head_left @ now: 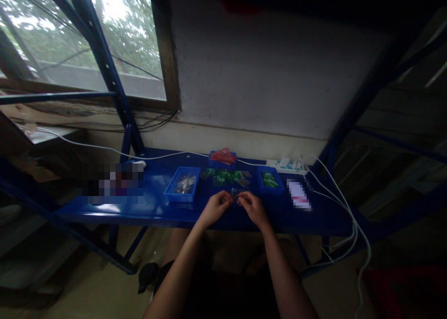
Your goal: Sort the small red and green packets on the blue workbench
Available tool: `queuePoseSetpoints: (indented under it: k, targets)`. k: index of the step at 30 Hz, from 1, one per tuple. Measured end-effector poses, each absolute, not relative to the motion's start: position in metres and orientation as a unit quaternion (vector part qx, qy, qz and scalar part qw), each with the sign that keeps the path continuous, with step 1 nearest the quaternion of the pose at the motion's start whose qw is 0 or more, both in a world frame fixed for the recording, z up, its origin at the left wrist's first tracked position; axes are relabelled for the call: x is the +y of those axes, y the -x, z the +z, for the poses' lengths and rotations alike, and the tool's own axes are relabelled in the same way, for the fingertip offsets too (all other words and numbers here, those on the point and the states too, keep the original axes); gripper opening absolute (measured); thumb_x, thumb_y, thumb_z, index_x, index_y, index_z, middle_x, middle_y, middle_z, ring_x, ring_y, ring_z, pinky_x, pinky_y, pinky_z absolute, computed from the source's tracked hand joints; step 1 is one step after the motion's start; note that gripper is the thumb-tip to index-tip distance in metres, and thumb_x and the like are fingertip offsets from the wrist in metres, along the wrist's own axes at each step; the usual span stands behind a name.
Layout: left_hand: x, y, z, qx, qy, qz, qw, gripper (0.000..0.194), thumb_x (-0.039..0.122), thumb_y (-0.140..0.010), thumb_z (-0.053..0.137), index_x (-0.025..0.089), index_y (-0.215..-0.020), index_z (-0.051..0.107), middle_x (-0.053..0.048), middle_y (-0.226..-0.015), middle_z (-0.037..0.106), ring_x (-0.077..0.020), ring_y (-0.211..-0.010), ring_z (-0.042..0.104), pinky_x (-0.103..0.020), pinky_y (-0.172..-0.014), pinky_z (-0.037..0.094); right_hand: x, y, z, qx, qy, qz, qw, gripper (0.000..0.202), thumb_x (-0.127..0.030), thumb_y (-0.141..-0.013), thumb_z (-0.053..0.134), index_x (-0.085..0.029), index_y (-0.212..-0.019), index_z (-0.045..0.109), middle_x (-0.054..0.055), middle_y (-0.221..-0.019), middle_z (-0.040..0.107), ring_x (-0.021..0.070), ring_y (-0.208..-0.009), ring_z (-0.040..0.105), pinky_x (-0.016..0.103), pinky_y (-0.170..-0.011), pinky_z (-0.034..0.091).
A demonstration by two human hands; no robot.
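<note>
My left hand (217,208) and my right hand (254,208) meet over the front of the blue table, fingers pinched together on a small clear plastic bag (235,193) between them. What the bag holds is too small to tell. Just beyond lie several small packets with green contents (226,175). Left of them stands a blue tray (168,193) of clear, greyish packets (186,184). On the right is a blue tray (275,190) with green packets (269,179). A smaller blue tray (212,162) at the back holds red packets (224,156).
A white power strip (288,166) with plugs and cables lies at the back right, near a blurred white and pink item (299,194). White cables (354,221) hang over the right end. Blurred items (117,183) sit at the left. Blue frame posts (108,72) flank the table.
</note>
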State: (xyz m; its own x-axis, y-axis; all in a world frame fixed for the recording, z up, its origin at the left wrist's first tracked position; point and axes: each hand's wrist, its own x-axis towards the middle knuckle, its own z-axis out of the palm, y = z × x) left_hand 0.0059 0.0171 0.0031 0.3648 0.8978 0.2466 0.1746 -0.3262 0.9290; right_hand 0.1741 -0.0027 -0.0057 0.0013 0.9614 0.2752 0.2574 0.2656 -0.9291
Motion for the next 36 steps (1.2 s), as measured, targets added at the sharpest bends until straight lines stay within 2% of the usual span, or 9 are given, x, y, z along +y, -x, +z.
queuePoseSetpoints:
  k: [12, 20, 23, 28, 36]
  targets:
    - [0.018, -0.006, 0.003, 0.392, -0.697, 0.426, 0.422, 0.020, 0.036, -0.076, 0.056, 0.016, -0.074, 0.054, 0.002, -0.066, 0.055, -0.0121, -0.061, 0.049, -0.022, -0.059, 0.037, -0.003, -0.174, -0.005, -0.602, 0.497, 0.341, 0.524, 0.018, -0.036, -0.079, 0.054, -0.019, -0.084, 0.060, 0.005, -0.079, 0.068, 0.0198, -0.075, 0.066, 0.029, -0.065, 0.051]
    - [0.014, -0.005, 0.007, 0.439, -0.677, 0.468, 0.360, 0.018, 0.035, -0.075, 0.054, 0.017, -0.072, 0.054, 0.004, -0.058, 0.050, -0.0111, -0.054, 0.046, -0.021, -0.052, 0.034, -0.003, -0.174, -0.005, -0.595, 0.497, 0.339, 0.533, 0.017, -0.035, -0.078, 0.054, -0.020, -0.084, 0.061, 0.005, -0.080, 0.068, 0.0203, -0.077, 0.066, 0.030, -0.065, 0.051]
    - [0.016, 0.006, 0.019, 0.466, -0.676, 0.482, 0.307, 0.018, 0.036, -0.077, 0.053, 0.018, -0.074, 0.055, 0.003, -0.059, 0.054, -0.0117, -0.055, 0.048, -0.021, -0.053, 0.036, -0.003, -0.174, -0.005, -0.593, 0.499, 0.346, 0.529, 0.018, -0.035, -0.079, 0.054, -0.020, -0.084, 0.061, 0.005, -0.078, 0.068, 0.0196, -0.074, 0.066, 0.030, -0.065, 0.051]
    - [0.030, 0.051, 0.044, 0.558, -0.654, 0.488, 0.151, 0.015, 0.033, -0.076, 0.053, 0.019, -0.077, 0.058, 0.000, -0.070, 0.063, -0.0144, -0.064, 0.058, -0.023, -0.060, 0.041, -0.002, -0.174, -0.006, -0.601, 0.496, 0.346, 0.522, 0.018, -0.035, -0.079, 0.054, -0.019, -0.083, 0.061, 0.005, -0.076, 0.068, 0.0186, -0.070, 0.065, 0.030, -0.065, 0.051]
    - [0.037, 0.096, 0.057, 0.710, -0.596, 0.374, 0.005, 0.021, 0.035, -0.081, 0.050, 0.021, -0.090, 0.063, -0.004, -0.078, 0.069, -0.0221, -0.076, 0.065, -0.026, -0.061, 0.042, 0.000, -0.174, -0.011, -0.602, 0.494, 0.341, 0.526, 0.019, -0.036, -0.079, 0.054, -0.019, -0.084, 0.062, 0.005, -0.076, 0.068, 0.0186, -0.070, 0.066, 0.030, -0.065, 0.052]
